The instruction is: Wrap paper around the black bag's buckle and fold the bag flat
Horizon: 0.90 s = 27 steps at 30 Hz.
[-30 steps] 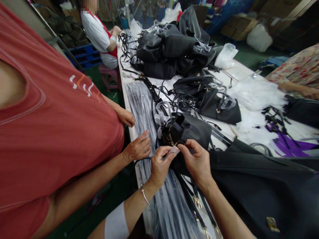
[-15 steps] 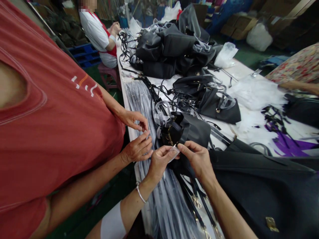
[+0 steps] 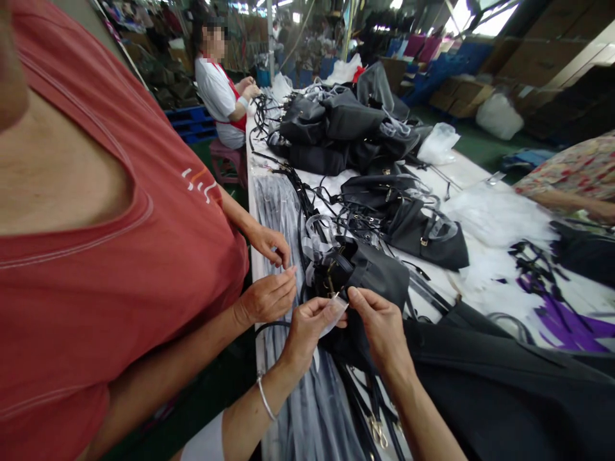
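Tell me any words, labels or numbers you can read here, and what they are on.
No text can be read.
Red shirt of the person alongside: white and orange strokes, a mark rather than letters.
Small clear slip pinched between the left hand and right hand: no print shows.
Cardboard boxes far back: too blurred.

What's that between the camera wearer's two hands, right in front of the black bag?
A small clear plastic piece, pinched by the left hand and met by the right hand, just below the black bag, head view.

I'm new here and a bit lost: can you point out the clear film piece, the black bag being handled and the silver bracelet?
clear film piece [image 3: 335,318], head view, its middle
black bag [image 3: 379,275], head view, its side panel
silver bracelet [image 3: 264,398], head view, the band
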Each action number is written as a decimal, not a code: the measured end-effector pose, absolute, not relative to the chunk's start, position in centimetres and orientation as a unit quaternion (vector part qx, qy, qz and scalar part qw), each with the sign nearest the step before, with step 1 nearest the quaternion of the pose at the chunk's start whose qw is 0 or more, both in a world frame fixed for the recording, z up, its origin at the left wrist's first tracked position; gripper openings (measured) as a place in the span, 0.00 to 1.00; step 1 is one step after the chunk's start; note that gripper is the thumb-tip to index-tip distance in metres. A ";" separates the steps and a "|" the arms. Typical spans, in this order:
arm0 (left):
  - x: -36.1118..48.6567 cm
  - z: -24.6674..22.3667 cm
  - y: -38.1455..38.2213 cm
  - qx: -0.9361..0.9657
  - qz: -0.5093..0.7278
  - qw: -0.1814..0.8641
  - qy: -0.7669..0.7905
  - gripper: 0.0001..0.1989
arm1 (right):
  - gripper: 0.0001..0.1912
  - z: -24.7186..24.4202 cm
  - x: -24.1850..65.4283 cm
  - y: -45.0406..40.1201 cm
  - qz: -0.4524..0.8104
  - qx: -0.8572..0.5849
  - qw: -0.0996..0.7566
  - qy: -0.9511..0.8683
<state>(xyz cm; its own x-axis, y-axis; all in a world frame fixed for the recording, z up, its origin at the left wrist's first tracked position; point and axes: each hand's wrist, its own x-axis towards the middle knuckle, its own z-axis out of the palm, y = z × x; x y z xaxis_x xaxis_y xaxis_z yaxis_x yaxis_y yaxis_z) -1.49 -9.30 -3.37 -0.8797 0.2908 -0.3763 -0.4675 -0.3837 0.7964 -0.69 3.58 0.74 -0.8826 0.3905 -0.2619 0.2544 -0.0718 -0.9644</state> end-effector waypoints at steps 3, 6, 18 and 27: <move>-1.4 -3.2 -9.3 -0.082 0.827 0.229 0.506 0.19 | 0.21 0.5 -0.7 3.5 0.683 -0.235 0.071 -0.687; -1.5 -3.0 -9.4 -0.077 0.828 0.228 0.506 0.19 | 0.20 0.3 -0.7 3.4 0.664 -0.242 0.099 -0.700; -1.8 -3.3 -9.4 -0.086 0.831 0.226 0.500 0.19 | 0.20 1.7 -1.1 2.8 0.653 -0.244 0.085 -0.712; -2.2 -3.6 -8.9 -0.071 0.833 0.221 0.502 0.18 | 0.19 -0.3 -0.9 3.7 0.660 -0.220 0.084 -0.714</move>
<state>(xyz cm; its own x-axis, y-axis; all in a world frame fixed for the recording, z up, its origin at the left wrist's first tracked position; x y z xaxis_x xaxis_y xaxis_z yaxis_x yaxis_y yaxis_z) -2.19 -8.86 -3.60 -0.8924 0.2971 -0.3397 -0.4392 -0.3984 0.8052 -0.95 3.72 -0.33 -0.8894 0.4244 -0.1698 0.2023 0.0325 -0.9788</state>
